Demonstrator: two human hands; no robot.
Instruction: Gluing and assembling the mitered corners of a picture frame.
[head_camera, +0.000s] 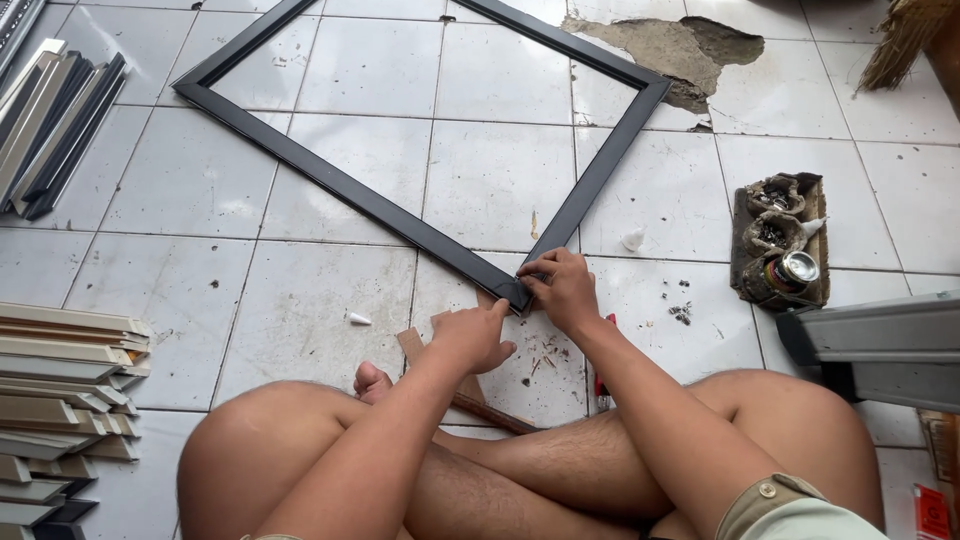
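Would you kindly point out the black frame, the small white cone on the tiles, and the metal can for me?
black frame (352, 192), head view, on its long left bar.
small white cone (359, 319), head view, on its middle.
metal can (799, 267), head view, on its shiny round top.

A framing workshop floor: stacked moulding strips (60, 410) (cream and dark), cracked white tiles (690, 50), scattered screws (681, 313).

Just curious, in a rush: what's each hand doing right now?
Left hand: curled, pressing on the black frame corner.
Right hand: closed, pinching that same corner.
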